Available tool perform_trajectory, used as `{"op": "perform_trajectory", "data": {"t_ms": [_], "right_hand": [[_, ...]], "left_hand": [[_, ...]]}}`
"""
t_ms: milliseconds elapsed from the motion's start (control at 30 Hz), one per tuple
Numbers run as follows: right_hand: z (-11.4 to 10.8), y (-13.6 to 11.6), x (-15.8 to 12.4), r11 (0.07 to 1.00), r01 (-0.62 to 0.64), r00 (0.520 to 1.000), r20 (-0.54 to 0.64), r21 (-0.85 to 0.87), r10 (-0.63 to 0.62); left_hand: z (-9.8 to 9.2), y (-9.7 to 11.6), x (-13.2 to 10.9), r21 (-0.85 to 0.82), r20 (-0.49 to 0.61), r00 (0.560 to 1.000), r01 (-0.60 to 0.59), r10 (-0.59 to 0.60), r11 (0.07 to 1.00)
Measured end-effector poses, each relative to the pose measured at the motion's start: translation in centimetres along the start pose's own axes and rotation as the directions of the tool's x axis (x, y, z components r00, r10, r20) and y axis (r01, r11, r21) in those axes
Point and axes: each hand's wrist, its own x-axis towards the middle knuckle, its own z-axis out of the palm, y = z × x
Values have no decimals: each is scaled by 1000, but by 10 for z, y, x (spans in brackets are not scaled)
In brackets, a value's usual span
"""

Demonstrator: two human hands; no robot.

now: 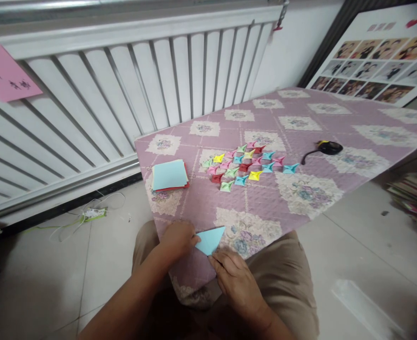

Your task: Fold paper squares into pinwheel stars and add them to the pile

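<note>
A light blue sheet of paper (210,240), folded into a triangle, lies on the table's near corner between my hands. My left hand (180,237) pinches its left corner with the thumb on top; the other fingers are curled. At the triangle's lower point, my right hand (232,274) has its fingertips closed on the edge. Beyond my left hand sits a stack of square coloured paper (170,175), light blue on top with red and pale edges showing. Several small folded paper pieces (244,160) in pink, green, yellow, blue and red stand in rows farther back.
The table (201,200) wears a purple flowered cloth. A black object with a thin cord (330,148) lies right of the folded pieces. Behind stands a white radiator (194,71); a photo board (375,61) leans at the back right. A power strip (94,214) rests on the floor.
</note>
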Motion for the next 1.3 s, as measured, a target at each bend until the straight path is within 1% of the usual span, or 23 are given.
{"op": "perform_trajectory", "data": {"t_ms": [200,400,667,833,1067,1300], "right_hand": [[-2,0,2,1000,3,1000,-11,0,-3],[1,-2,2,1000,-12,999,-30,-5,11],[0,-3,4,999,-30,998,-59,22,31],[0,-2,3,999,-31,999,-42,35,32],[1,-3,2,999,-36,998,-43,6,36],[-2,-4,4,999,-34,999,-21,21,35]], "left_hand": [[-3,0,2,26,24,1000,-17,16,1000],[-6,1,3,45,50,999,-22,20,999],[-6,0,4,61,59,998,-35,32,998],[-5,-1,6,74,55,998,-37,33,997],[-3,-1,7,87,62,998,-26,21,996],[-3,1,7,95,53,998,-22,17,995]]}}
